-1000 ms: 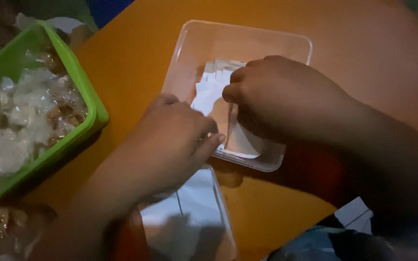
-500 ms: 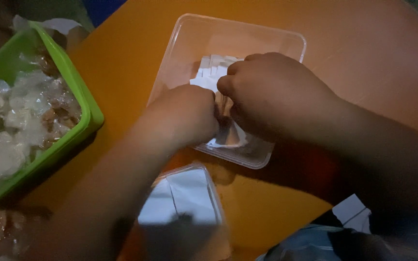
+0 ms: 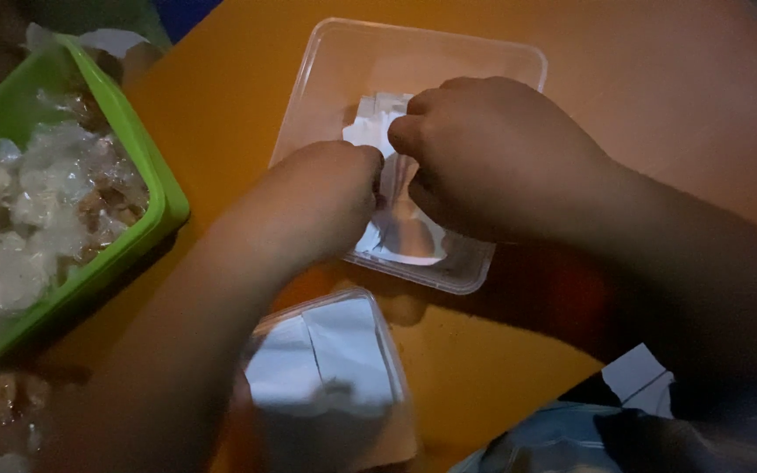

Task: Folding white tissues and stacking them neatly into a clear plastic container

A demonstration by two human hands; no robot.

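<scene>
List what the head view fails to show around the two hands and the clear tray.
- White paper in the clear tray: mostly covered by the left hand and right hand; its shape is unclear.
- Both hands' fingertips: curled under, so their grip is hidden.
- Second container near the bottom: blurred, partly behind the left forearm.
- Green basket: cut by the left edge; its wrapped contents are too dim to identify.

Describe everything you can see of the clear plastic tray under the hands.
The clear rectangular plastic tray is shallow and see-through, with rounded corners and a raised rim. It sits flat on the orange table, right of the green plastic basket. A white sheet of paper lies inside it. The left hand and right hand meet over its middle, pinching that paper and hiding much of the tray's floor.
</scene>
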